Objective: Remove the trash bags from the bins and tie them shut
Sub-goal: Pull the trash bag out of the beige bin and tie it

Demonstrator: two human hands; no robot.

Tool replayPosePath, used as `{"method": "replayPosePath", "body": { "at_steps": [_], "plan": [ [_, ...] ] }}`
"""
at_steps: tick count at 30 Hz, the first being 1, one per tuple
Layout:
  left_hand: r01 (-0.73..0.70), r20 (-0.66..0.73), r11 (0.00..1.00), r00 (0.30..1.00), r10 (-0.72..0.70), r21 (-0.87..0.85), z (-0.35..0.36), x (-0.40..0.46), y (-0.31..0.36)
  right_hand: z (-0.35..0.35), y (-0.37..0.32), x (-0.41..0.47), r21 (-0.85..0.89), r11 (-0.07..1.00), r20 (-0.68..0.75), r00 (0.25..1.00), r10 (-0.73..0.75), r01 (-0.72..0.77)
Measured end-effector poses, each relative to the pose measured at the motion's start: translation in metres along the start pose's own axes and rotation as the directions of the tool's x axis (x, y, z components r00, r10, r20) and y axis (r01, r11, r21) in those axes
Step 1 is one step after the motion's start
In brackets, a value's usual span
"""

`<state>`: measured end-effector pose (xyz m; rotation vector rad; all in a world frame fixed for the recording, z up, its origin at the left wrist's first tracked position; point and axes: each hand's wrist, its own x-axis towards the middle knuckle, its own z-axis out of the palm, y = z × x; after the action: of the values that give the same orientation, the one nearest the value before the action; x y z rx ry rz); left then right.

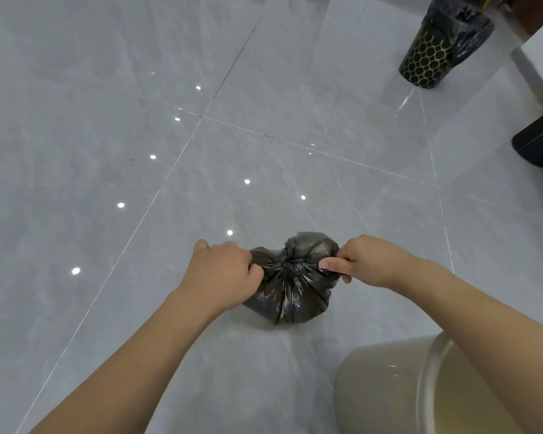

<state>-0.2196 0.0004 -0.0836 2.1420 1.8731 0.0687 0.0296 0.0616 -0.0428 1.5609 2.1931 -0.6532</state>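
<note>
Sitting on the grey tiled floor (pixel 138 89) in front of the person is a small black trash bag (pixel 290 283), its plastic gathered into a tight pucker at the top middle, with creases running out from that point. Both hands are on it, one at each side. The left hand (pixel 223 270) grips the bag's left part with fingers curled into the plastic, knuckles up, the thumb end hidden from view. The right hand (pixel 367 261) pinches a thin stretched strip of the bag between thumb and curled fingers, the strip running taut from the pucker toward the hand. The two hands are apart, with the gathered centre of the bag between them.

At the lower right, close to the person, stands a beige bin (pixel 398 389) — only part of its rim and side shows, and no bag is visible on it. Far off at the upper right stands a dark bin with a gold honeycomb pattern (pixel 427 62), a black bag (pixel 461 23) lining it and folded over its rim. A dark object (pixel 539 142) sits at the right edge — what it is cannot be told. Bright spots of light reflect off the glossy tiles.
</note>
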Motion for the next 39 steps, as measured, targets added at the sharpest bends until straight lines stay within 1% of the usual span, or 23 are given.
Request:
{"method": "replayPosePath", "body": {
  "at_steps": [4, 6, 7, 8, 9, 11, 12, 13, 15, 17, 19, 20, 22, 24, 26, 27, 30, 31, 33, 35, 37, 38, 39],
  "plan": [
    [0.133, 0.056, 0.99, 0.99, -0.13, -0.054, -0.004, 0.003, -0.013, -0.009, 0.014, -0.004, 0.02, 0.991, 0.037, 0.99, 0.133, -0.134],
    [0.27, 0.102, 0.928, 0.962, -0.251, -0.256, -0.006, 0.004, -0.022, -0.01, 0.026, -0.011, 0.091, 0.967, 0.111, 0.968, 0.226, -0.236],
    [0.313, 0.123, 0.883, 0.95, -0.287, -0.351, -0.004, 0.004, -0.025, -0.009, 0.03, -0.014, 0.182, 0.941, 0.146, 0.955, 0.26, -0.284],
    [0.303, 0.104, 0.875, 0.953, -0.285, -0.378, -0.001, 0.005, -0.025, -0.007, 0.031, -0.016, 0.28, 0.906, 0.163, 0.946, 0.282, -0.318],
    [0.252, 0.036, 0.902, 0.966, -0.255, -0.35, 0.003, 0.006, -0.023, -0.005, 0.03, -0.016, 0.35, 0.878, 0.16, 0.944, 0.288, -0.327],
    [0.109, -0.125, 0.957, 0.981, -0.147, -0.27, 0.011, 0.009, -0.01, -0.002, 0.021, -0.014, 0.369, 0.885, 0.131, 0.959, 0.253, -0.284],
    [0.033, -0.151, 0.97, 0.986, -0.071, -0.242, 0.015, 0.012, -0.001, -0.001, 0.016, -0.011, 0.336, 0.908, 0.12, 0.968, 0.222, -0.25],
    [-0.039, -0.114, 0.976, 0.993, 0.015, -0.214, 0.017, 0.016, 0.008, 0.001, 0.012, -0.008, 0.296, 0.928, 0.117, 0.973, 0.199, -0.225],
    [-0.101, 0.068, 0.987, 0.992, 0.11, -0.127, 0.023, 0.025, 0.026, 0.001, 0.008, -0.004, 0.247, 0.946, 0.115, 0.975, 0.188, -0.212],
    [-0.051, 0.257, 0.996, 0.964, 0.069, -0.077, 0.03, 0.032, 0.036, 0.0, 0.005, -0.002, 0.242, 0.945, 0.123, 0.973, 0.197, -0.222],
    [0.019, 0.282, 0.996, 0.959, 0.007, -0.091, 0.035, 0.036, 0.035, 0.0, 0.005, -0.002, 0.268, 0.936, 0.138, 0.971, 0.197, -0.228],
    [0.062, 0.269, 0.985, 0.963, -0.017, -0.158, 0.037, 0.037, 0.033, 0.0, 0.006, -0.001, 0.286, 0.931, 0.147, 0.97, 0.192, -0.228],
    [0.186, 0.329, 0.918, 0.942, -0.066, -0.349, 0.044, 0.038, 0.025, 0.002, 0.01, -0.001, 0.329, 0.918, 0.158, 0.971, 0.181, -0.224],
    [0.393, 0.491, 0.771, 0.863, -0.121, -0.501, 0.047, 0.037, 0.02, 0.004, 0.011, 0.0, 0.359, 0.906, 0.144, 0.972, 0.184, -0.225],
    [0.586, 0.66, 0.595, 0.742, -0.121, -0.55, 0.047, 0.033, 0.021, 0.005, 0.01, -0.001, 0.384, 0.893, 0.112, 0.972, 0.206, -0.233],
    [0.632, 0.701, 0.548, 0.704, -0.113, -0.548, 0.046, 0.031, 0.024, 0.005, 0.01, -0.001, 0.413, 0.878, 0.103, 0.971, 0.217, -0.24],
    [0.716, 0.735, 0.35, 0.67, -0.106, -0.603, 0.046, 0.032, 0.034, 0.007, 0.009, -0.001, 0.515, 0.814, 0.124, 0.962, 0.241, -0.27],
    [0.726, 0.737, 0.314, 0.668, -0.106, -0.612, 0.044, 0.032, 0.037, 0.007, 0.007, -0.001, 0.534, 0.797, 0.132, 0.959, 0.25, -0.281],
    [0.705, 0.715, 0.337, 0.689, -0.119, -0.624, 0.042, 0.032, 0.041, 0.006, 0.006, -0.002, 0.55, 0.781, 0.135, 0.955, 0.266, -0.295],
    [0.642, 0.631, 0.376, 0.757, -0.17, -0.668, 0.038, 0.031, 0.042, 0.004, 0.009, -0.004, 0.533, 0.789, 0.12, 0.95, 0.288, -0.307],
    [0.556, 0.506, 0.38, 0.831, -0.232, -0.739, 0.032, 0.027, 0.04, 0.003, 0.012, -0.005, 0.517, 0.791, 0.1, 0.941, 0.323, -0.327],
    [0.516, 0.457, 0.364, 0.856, -0.241, -0.775, 0.029, 0.025, 0.04, 0.002, 0.013, -0.006, 0.556, 0.758, 0.105, 0.933, 0.344, -0.341],
    [0.49, 0.436, 0.321, 0.87, -0.228, -0.81, 0.026, 0.023, 0.041, 0.0, 0.013, -0.006, 0.646, 0.673, 0.131, 0.921, 0.368, -0.361]
  ]
}}
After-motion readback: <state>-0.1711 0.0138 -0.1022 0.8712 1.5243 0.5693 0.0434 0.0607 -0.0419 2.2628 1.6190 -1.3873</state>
